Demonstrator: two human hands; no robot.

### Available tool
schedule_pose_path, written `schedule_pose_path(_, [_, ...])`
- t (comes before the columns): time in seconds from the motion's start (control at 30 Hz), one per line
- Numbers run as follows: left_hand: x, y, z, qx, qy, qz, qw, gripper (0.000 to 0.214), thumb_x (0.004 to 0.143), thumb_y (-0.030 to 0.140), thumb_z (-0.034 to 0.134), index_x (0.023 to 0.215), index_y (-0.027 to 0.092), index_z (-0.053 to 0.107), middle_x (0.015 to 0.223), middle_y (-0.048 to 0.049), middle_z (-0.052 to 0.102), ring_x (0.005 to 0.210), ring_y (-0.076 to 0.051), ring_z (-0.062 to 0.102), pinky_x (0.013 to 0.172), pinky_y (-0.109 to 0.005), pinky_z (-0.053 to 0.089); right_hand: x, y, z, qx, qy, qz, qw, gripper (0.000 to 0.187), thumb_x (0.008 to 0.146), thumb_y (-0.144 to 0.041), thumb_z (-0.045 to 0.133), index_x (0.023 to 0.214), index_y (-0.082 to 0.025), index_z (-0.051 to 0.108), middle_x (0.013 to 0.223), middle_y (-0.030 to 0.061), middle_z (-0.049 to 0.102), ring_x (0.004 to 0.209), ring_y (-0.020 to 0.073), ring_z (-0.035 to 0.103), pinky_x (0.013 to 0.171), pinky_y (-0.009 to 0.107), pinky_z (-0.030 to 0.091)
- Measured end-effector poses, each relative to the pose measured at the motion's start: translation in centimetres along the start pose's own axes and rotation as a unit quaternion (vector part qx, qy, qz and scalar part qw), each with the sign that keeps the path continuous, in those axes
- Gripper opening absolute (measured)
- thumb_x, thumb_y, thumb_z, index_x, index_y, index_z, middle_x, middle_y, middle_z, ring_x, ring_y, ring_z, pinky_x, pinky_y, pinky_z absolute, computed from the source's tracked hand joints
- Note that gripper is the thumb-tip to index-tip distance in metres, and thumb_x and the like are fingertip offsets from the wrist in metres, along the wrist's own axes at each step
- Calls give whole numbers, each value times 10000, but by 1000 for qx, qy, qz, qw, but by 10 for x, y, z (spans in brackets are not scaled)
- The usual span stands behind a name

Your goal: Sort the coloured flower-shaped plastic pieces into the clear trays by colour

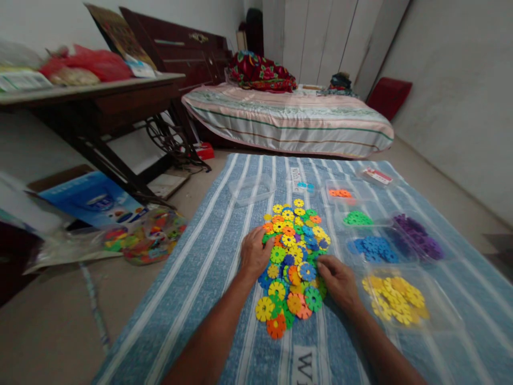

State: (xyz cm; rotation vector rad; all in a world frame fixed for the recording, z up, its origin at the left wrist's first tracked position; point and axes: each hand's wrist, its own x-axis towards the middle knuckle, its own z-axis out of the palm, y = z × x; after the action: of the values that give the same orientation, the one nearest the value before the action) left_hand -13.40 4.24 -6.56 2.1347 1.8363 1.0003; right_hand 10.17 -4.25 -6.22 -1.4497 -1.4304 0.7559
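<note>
A heap of notched plastic snowflake discs (pixel 288 240) in yellow, orange, green and blue lies in the middle of the striped cloth. My left hand (pixel 255 252) rests against the heap's left edge, its fingers loosely stretched and the thumb apart, touching the outer discs. On the opposite edge is my right hand (pixel 339 279), its fingers curled and thumb close to the index finger beside the green and blue discs. Whatever may lie between those right fingertips is hidden. Right of that hand, a clear plastic box holds yellow discs (pixel 396 299).
Other clear boxes hold blue discs (pixel 375 249), purple discs (pixel 419 235), green discs (pixel 358 217) and orange discs (pixel 340 193). A clear container (pixel 251 190) stands at the back left. Beyond the table are a bed (pixel 288 120) and a sewing-machine table (pixel 100 96).
</note>
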Motion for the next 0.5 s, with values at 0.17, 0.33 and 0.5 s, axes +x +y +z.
schedule_pose_path(0.17, [-2,6,-1,11,-14,13,1000,249,886,324,509,1079,216,621,1220,-105,658,1175,-253,582,1030,-450,453,-1,1,-1,-5,3,7,1000,275,829,-447,573,827,-199,691,711,14,678,644,176,610,608,274,486])
schedule_pose_path(0.33, [-3,7,-5,-1,-24,15,1000,248,887,298,499,1081,231,638,1199,-86,674,1169,-244,591,1033,-449,445,-1,2,-1,-11,11,10,1000,280,818,-457,575,837,-200,687,724,19,688,651,184,613,617,286,491])
schedule_pose_path(0.5, [-2,9,-6,-25,-23,0,999,237,869,255,505,1050,254,657,1173,-57,693,1129,-223,617,1030,-424,450,0,2,-1,-22,8,4,1000,271,812,-459,574,841,-212,681,746,21,701,683,194,626,619,293,496])
